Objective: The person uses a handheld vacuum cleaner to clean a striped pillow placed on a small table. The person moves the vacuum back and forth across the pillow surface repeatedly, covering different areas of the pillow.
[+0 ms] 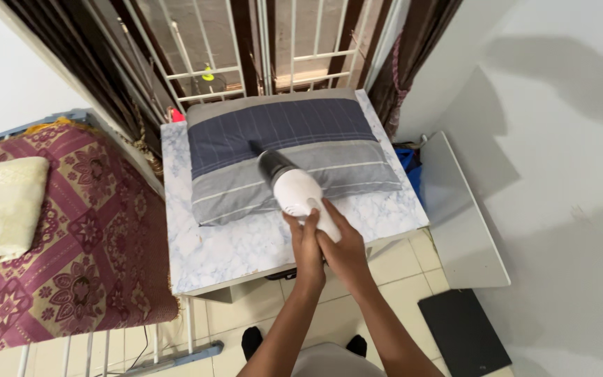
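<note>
both hands, left hand [308, 246] and right hand [340, 244], keep a clenched grip on the white handheld vacuum [296, 190], nozzle on the striped pillow [287, 150] on the marble tabletop [246, 244]; best worked in slow, overlapping, flat strokes.

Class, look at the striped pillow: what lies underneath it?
The striped pillow lies on a marble-patterned tabletop, whose bare surface shows in front and at both sides. The part directly beneath the pillow is covered, so anything there cannot be seen.

A pillow [291, 157] lies on the table [246, 244] before the window grille [246, 49], with a bed [57, 237] left and a board [462, 216] right.
</note>
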